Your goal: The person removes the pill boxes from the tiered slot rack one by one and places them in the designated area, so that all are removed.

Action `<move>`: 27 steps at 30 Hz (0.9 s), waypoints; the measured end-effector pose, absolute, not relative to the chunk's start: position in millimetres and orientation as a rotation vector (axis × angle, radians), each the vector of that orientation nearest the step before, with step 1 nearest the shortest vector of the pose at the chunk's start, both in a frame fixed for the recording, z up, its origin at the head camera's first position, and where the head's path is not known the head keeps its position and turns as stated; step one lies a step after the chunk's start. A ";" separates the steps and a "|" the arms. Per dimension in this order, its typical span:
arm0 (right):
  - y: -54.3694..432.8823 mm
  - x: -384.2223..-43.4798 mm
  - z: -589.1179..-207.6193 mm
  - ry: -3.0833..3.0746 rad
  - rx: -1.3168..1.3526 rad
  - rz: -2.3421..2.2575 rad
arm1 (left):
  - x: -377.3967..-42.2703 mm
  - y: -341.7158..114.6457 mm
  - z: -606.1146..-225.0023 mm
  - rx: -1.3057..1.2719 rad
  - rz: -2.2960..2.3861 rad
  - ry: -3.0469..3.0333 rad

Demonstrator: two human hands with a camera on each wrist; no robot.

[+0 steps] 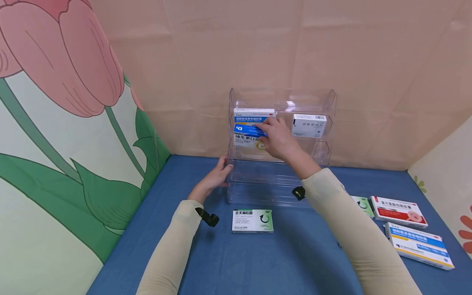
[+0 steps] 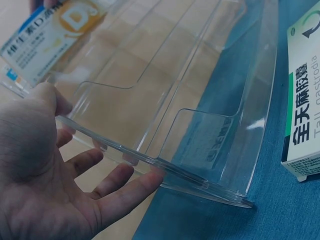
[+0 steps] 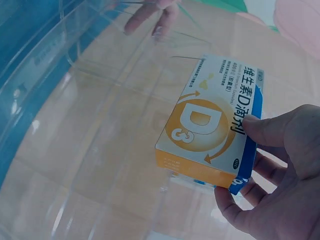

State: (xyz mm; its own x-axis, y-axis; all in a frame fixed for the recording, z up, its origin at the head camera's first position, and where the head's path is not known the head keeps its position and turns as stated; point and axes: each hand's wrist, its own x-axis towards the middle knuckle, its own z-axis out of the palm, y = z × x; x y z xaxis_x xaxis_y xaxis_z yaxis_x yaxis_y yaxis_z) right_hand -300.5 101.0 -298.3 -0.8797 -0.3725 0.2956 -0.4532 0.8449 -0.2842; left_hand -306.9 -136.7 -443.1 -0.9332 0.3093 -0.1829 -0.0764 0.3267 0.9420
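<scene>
A clear plastic tiered rack [image 1: 265, 174] stands against the back wall. My right hand [image 1: 278, 137] pinches a vitamin D3 box [image 1: 244, 140] at the rack's left side, thumb on its printed front and fingers behind, as the right wrist view shows. The D3 box [image 3: 212, 115] is white with a blue top and an orange end. At the rack's left edge my left hand [image 1: 217, 175] holds the side panel, its thumb [image 2: 52, 97] in front and the other fingers spread along the outside. A blue-and-white medicine box [image 1: 254, 114] sits on the tier above the D3 box.
A white medicine box [image 1: 309, 125] stands on the rack's right. On the blue cloth [image 1: 236, 262] before the rack lies a green-and-white capsule box [image 1: 252, 221]. A red-and-white box [image 1: 398, 211], a blue-and-white box [image 1: 419, 245] and a partly hidden green box [image 1: 364, 205] lie at right.
</scene>
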 end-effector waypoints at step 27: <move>141.5 -257.8 -289.2 -2.658 0.770 0.589 | -312.3 -141.3 -444.3 0.192 1.641 2.267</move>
State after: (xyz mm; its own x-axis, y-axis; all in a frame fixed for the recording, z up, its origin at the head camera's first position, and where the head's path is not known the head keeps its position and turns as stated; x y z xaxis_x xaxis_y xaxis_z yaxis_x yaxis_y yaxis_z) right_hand -257.8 141.5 -289.2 -0.8070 -0.4353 0.3991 -0.5631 0.7708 -0.2979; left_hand -312.3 -141.3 -444.3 -0.9350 0.3003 -0.1888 -0.0856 0.3256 0.9416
